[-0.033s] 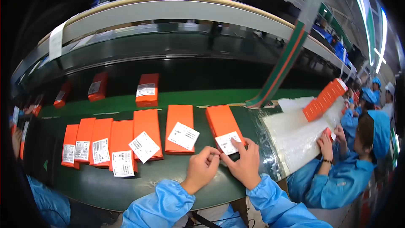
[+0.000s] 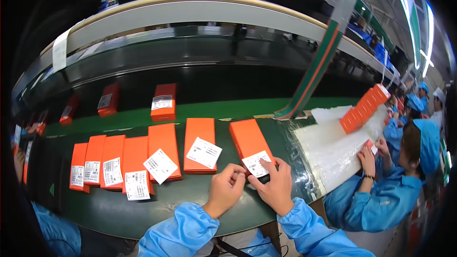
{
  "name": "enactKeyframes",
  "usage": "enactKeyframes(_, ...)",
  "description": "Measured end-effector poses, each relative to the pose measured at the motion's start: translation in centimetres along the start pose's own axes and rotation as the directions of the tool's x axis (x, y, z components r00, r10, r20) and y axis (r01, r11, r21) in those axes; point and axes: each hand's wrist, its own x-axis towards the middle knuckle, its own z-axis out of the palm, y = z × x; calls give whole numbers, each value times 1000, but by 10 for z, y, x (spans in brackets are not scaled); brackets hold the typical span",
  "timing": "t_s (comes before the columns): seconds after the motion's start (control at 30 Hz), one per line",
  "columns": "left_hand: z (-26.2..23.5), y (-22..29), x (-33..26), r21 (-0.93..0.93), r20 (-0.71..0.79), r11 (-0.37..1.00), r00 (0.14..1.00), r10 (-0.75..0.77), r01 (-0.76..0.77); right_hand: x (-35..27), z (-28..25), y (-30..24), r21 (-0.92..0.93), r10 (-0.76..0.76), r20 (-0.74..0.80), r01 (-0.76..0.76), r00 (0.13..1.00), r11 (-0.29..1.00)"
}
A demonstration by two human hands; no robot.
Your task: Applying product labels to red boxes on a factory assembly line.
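Note:
Right of centre on the dark green bench lies an orange box (image 2: 248, 138) with a white printed label (image 2: 255, 160) across its near end. My right hand (image 2: 276, 186) is at that label, its forefinger on the label's face and its thumb by the lower edge. Beside it, my left hand (image 2: 225, 189) is closed with curled fingertips near the label's lower left corner. What its fingers pinch, if anything, is too small to make out. Just to the left, another orange box (image 2: 200, 132) carries a tilted white label (image 2: 203, 153).
Several labelled orange boxes (image 2: 135, 154) stand in a row at left. More boxes (image 2: 164, 101) sit on the strip behind. At right are a slanting post (image 2: 315, 76), a plastic-covered surface (image 2: 320, 157), a stack of orange boxes (image 2: 364, 109) and a co-worker in blue (image 2: 381, 200).
The view has shifted slightly. Both hands stay at the near end of the same box, with only small finger movement.

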Motion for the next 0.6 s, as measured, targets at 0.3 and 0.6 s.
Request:
enactKeyframes(0.3, 12, 19, 10, -253, 35, 958, 991, -131, 136, 4, -26, 33, 627, 8, 30, -25, 1000, 779)
enactKeyframes(0.6, -13, 17, 13, -384, 423, 737, 816, -394, 556, 35, -36, 20, 884, -152, 361, -286, 920, 369)
